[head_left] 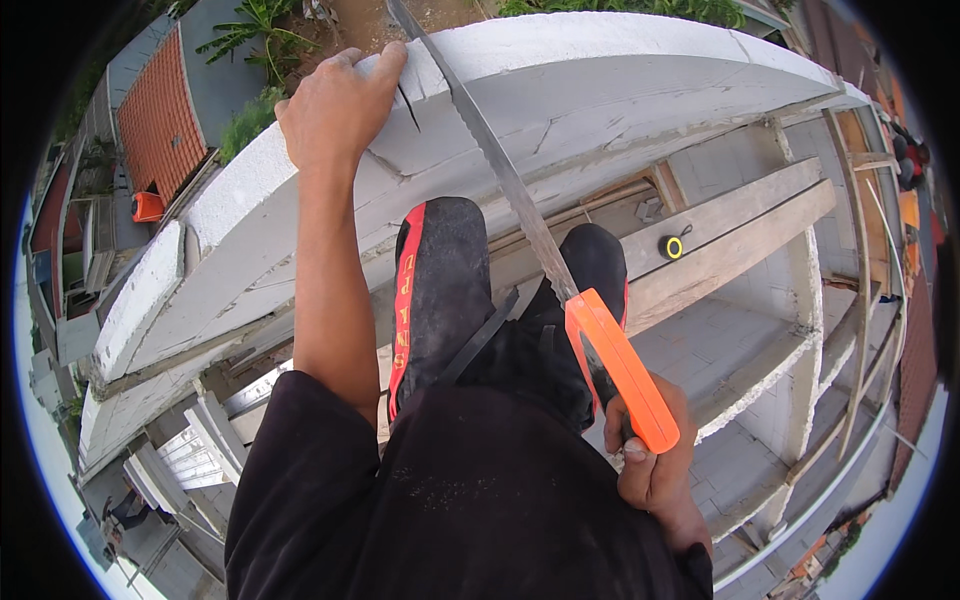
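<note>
My right hand is closed around the orange handle of a hand saw. Its long toothed blade slants up and left, passing over the top edge of a white block wall. Whether the blade touches the wall cannot be made out. A thin dark slit runs down the wall's near face, just left of the blade. Beside that slit, my left hand grips the wall's top edge; its fingertips are hidden over the far side.
Wooden planks lie to the right of my knees, with a black and yellow tape measure on them. Lower block walls divide the space below. Beyond the wall, the ground lies far down, near a tiled roof and plants.
</note>
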`<state>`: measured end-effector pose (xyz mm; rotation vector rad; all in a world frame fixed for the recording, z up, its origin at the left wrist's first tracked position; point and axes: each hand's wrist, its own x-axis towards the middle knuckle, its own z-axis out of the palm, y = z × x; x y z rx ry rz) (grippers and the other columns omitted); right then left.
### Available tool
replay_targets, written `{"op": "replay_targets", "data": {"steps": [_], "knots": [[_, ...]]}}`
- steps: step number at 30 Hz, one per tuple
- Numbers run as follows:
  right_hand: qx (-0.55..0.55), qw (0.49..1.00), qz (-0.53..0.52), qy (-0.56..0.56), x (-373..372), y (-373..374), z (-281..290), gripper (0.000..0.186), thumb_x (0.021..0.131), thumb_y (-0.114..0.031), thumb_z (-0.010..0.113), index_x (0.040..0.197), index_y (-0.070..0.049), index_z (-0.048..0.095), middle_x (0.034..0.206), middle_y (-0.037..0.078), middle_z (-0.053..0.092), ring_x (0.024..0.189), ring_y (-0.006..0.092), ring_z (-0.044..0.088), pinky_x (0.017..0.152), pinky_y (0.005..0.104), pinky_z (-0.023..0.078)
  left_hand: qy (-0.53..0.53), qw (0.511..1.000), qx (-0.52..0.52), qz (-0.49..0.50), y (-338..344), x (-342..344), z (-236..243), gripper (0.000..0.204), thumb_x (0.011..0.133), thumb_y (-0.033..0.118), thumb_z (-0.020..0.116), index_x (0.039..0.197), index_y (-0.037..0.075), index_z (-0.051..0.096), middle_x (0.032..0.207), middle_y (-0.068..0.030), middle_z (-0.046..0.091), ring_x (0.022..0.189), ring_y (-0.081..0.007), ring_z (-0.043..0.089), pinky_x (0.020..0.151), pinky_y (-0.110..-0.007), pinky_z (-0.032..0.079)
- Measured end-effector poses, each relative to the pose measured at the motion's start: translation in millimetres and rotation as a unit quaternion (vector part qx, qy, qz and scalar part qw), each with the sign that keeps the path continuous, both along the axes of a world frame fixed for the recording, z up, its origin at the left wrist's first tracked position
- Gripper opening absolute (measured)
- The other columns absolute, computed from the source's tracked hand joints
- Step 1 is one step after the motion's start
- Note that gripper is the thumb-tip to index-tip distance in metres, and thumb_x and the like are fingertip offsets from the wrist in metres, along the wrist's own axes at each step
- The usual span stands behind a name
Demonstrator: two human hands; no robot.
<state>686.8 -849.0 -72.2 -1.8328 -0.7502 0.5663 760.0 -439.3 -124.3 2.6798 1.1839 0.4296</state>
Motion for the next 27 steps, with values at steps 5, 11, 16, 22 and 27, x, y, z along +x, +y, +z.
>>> {"op": "replay_targets", "data": {"steps": [5,11,16,22,27], "knots": [[0.040,0.999,-0.019,0.001,32.8,62.2,-15.8,0.040,0.108,-0.020,0.060,0.141,0.001,0.050,0.093,0.013,0.067,0.071,0.0247,0.067,0.069,0.0334,0.053,-0.012,1.000,0.013,-0.026,4.4,2.6,-7.7,0.079,0.091,0.069,0.048,0.137,0.010,0.073,0.124,-0.0236,0.075,0.121,-0.0385,0.070,0.114,-0.051,0.041],[0.026,0.999,-0.021,0.002,7.0,20.7,-51.0,0.046,0.106,-0.032,0.061,0.137,0.002,0.054,0.090,0.010,0.064,0.073,0.0261,0.066,0.071,0.0366,0.053,-0.005,1.000,0.010,-0.007,5.3,0.9,-3.0,0.079,0.090,0.069,0.049,0.138,0.011,0.073,0.124,-0.0235,0.075,0.121,-0.0389,0.070,0.112,-0.051,0.042],[0.000,1.000,-0.017,0.008,-16.7,-12.7,-51.9,0.051,0.106,-0.036,0.058,0.139,0.003,0.053,0.092,0.009,0.066,0.074,0.0265,0.067,0.069,0.0371,0.054,0.007,1.000,0.016,0.001,1.5,3.6,-0.9,0.078,0.090,0.068,0.049,0.138,0.012,0.073,0.124,-0.0235,0.075,0.121,-0.0390,0.070,0.111,-0.051,0.043],[0.058,0.998,-0.028,0.009,34.2,84.2,-20.8,0.041,0.109,-0.026,0.059,0.138,0.002,0.050,0.096,0.018,0.065,0.075,0.0347,0.067,0.072,0.0373,0.053,0.014,1.000,0.007,0.009,9.9,3.5,4.6,0.078,0.091,0.069,0.049,0.138,0.011,0.072,0.124,-0.0234,0.075,0.122,-0.0393,0.069,0.114,-0.051,0.040],[0.038,0.999,-0.015,-0.028,-17.6,-22.6,-77.2,0.046,0.105,-0.024,0.059,0.140,0.005,0.054,0.093,0.010,0.066,0.074,0.0248,0.067,0.070,0.0370,0.055,0.043,0.999,-0.003,0.018,-8.9,9.4,13.5,0.077,0.093,0.068,0.049,0.138,0.009,0.072,0.123,-0.0250,0.075,0.121,-0.0401,0.069,0.114,-0.051,0.040]]}}
